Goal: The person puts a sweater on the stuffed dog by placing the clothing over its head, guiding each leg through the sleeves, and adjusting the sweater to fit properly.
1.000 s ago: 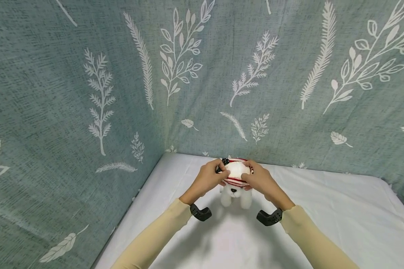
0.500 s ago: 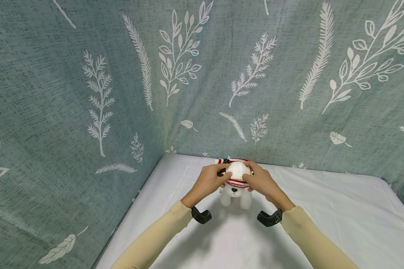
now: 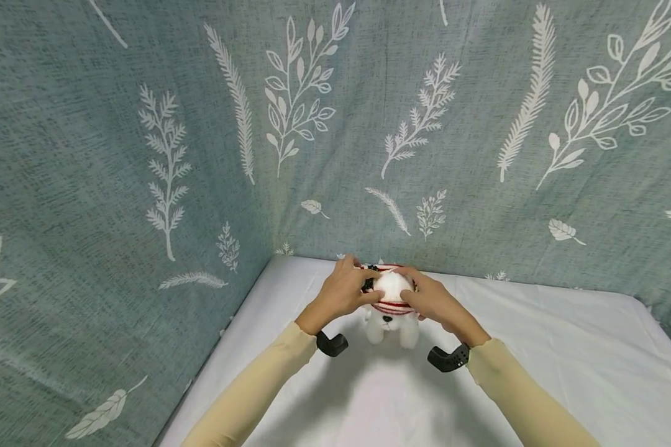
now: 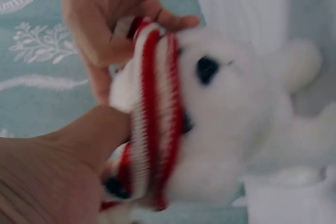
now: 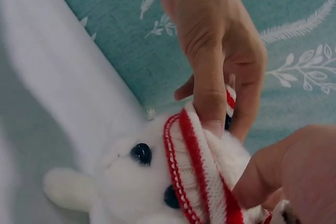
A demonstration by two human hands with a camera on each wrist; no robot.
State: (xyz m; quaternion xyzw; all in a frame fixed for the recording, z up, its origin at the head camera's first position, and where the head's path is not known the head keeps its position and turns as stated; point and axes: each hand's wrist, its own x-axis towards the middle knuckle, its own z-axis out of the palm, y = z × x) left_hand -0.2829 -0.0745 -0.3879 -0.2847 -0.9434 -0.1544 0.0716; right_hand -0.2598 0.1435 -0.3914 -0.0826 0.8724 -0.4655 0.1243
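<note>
A white plush dog [image 3: 388,328] stands on the white-covered table, facing me. Around its head, above the black nose, runs a red-and-white striped knit band [image 3: 391,308] with a dark dotted part at the left. My left hand [image 3: 342,290] holds the band's left side, thumb tucked inside its edge. At the other side my right hand [image 3: 433,302] grips the band, thumb also at the inner edge. White fur shows between the two thumbs. In the left wrist view, one dark eye [image 4: 207,70] is uncovered; the other partly shows beside the band.
A white cloth [image 3: 537,347] covers the table. Grey-green curtains [image 3: 324,230] with white leaf prints hang close behind the plush and along the left side. Black wrist-worn devices [image 3: 332,343] stick out below both wrists.
My left hand has shifted slightly up and outward along the band, its fingers more spread. The right hand has barely moved. The plush dog stays in its place.
</note>
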